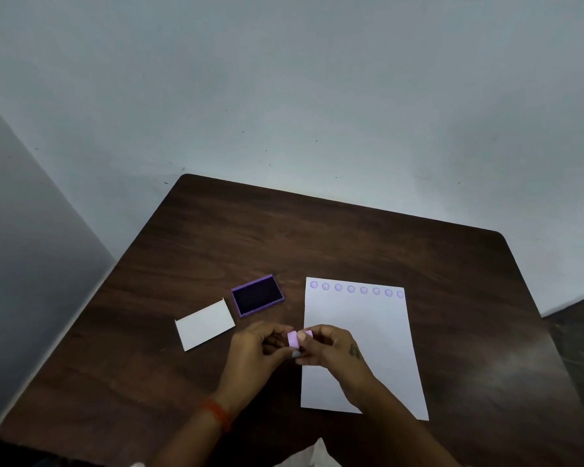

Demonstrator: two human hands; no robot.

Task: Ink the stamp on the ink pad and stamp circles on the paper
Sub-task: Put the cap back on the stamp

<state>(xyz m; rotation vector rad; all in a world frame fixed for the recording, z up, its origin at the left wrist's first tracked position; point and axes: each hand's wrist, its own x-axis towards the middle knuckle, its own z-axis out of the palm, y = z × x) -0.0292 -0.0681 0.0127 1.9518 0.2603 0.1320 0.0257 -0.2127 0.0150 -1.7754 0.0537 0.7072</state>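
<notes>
A small lilac stamp (294,338) is held between both hands above the left edge of the white paper (368,332). My left hand (257,348) pinches it from the left, my right hand (331,348) from the right. Most of the stamp is hidden by fingers. A row of several purple round prints (357,289) runs along the paper's far edge. The open purple ink pad (257,295), with a dark inked surface, lies left of the paper, beyond my left hand.
A white rectangular lid or card (204,324) lies left of the ink pad. Everything rests on a dark wooden table (317,237) set against a pale wall. The table's rounded far corners and right edge are in view.
</notes>
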